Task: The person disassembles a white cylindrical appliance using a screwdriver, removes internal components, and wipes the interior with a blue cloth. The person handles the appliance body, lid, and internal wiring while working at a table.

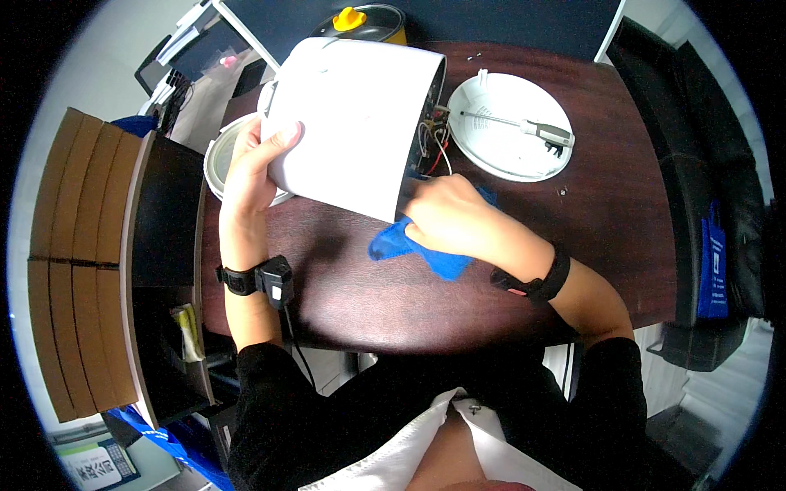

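I read the work in hand as wiping down a white appliance housing (352, 123), which lies tipped on its side on the dark wooden counter (606, 245), at about 12 o'clock from my body. My left hand (254, 168) is clasped over the housing's left flank, thumb on the upper face, steadying it. My right hand (446, 217) is closed around a blue cloth (434, 260) and presses it against the lower edge of the housing's open end, at roughly 1 o'clock.

Status, as I judge it:
1. Done: the base is already off. The round white base plate (508, 147) lies apart at 2 o'clock, with a screwdriver (524, 125) resting on it, and a small screw (562, 191) lies on the counter just beside it.
2. Exposed: red and black wiring (434, 147) shows inside the open end.
3. In progress: wiping at the rim (how much of the shell is already cleaned I cannot tell).
4. Left: nothing is refitted; the plate and screw are loose.

A round white lid (219, 159) lies partly under the housing at 10 o'clock
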The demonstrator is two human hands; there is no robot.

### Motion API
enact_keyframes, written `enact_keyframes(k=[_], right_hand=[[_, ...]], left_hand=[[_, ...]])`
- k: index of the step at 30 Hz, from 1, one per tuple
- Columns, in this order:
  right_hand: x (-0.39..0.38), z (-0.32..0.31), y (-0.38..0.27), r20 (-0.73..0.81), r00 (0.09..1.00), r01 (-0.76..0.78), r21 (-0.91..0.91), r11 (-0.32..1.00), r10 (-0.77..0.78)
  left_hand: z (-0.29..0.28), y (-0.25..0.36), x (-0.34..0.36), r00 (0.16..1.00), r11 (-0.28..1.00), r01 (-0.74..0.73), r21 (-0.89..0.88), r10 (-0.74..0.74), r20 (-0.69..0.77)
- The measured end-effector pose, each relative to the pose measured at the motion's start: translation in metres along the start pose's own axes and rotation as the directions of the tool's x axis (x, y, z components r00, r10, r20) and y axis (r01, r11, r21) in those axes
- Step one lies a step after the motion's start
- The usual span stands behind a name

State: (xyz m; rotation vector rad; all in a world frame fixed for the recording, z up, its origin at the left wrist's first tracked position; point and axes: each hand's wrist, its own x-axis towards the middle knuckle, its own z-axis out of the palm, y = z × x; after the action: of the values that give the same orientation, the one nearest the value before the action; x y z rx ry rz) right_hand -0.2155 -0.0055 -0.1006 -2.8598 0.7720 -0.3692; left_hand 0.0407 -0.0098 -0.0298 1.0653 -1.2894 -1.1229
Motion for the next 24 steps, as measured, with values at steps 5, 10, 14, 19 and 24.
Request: enact_keyframes(k=[5,10,14,19,24], right_hand=[[-0.003,0.001,-0.017,-0.017,0.998,-0.054,-0.103,0.993,0.052],[-0.014,0.000,-0.025,-0.107,0.988,-0.123,-0.068,0.990,0.115],[-0.028,0.013,-0.024,-0.255,0.967,0.035,0.060,0.998,-0.018],[-0.020,0.015,-0.010,-0.095,0.995,0.028,0.051,0.998,-0.023],[-0.009,0.025,0.000,-0.145,0.989,-0.021,-0.002,1.000,0.021]], left_hand=[[-0.003,-0.001,0.000,1.000,1.000,0.008,-0.010,-0.008,0.009],[-0.003,0.000,0.001,1.000,1.000,0.006,-0.019,-0.006,0.012],[-0.003,0.000,0.004,1.000,1.000,0.017,-0.018,-0.016,0.009],[-0.006,0.000,0.005,0.999,1.000,0.025,-0.006,-0.025,0.043],[-0.005,-0.001,0.003,0.999,0.999,0.030,-0.024,-0.029,0.028]])
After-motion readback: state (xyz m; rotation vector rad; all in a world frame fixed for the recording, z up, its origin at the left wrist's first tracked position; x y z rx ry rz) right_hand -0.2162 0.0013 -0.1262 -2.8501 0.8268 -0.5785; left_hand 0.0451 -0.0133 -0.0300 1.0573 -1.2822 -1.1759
